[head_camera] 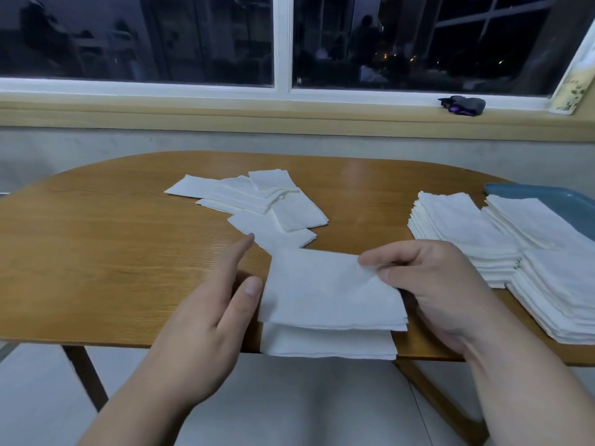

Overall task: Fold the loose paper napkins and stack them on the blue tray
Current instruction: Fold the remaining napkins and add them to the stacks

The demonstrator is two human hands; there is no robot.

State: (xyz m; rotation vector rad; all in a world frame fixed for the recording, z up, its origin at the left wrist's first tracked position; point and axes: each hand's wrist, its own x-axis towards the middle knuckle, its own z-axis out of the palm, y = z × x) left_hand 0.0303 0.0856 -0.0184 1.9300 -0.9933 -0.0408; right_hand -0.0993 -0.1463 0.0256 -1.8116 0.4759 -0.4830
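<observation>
A white paper napkin (325, 297), folded over on itself, lies at the table's near edge and overhangs it. My right hand (431, 284) pinches its right edge between thumb and fingers. My left hand (209, 304) is beside its left edge with straight fingers, the thumb tip close to the paper. Several loose napkins (257, 201) lie scattered in the middle of the table. Three stacks of folded napkins (521, 249) sit at the right on and beside the blue tray (547, 196), which is mostly covered.
The wooden table (112, 252) has a rounded far edge. Behind it runs a window sill with a small dark object (463, 105) on it. Table legs and a pale floor show below the near edge.
</observation>
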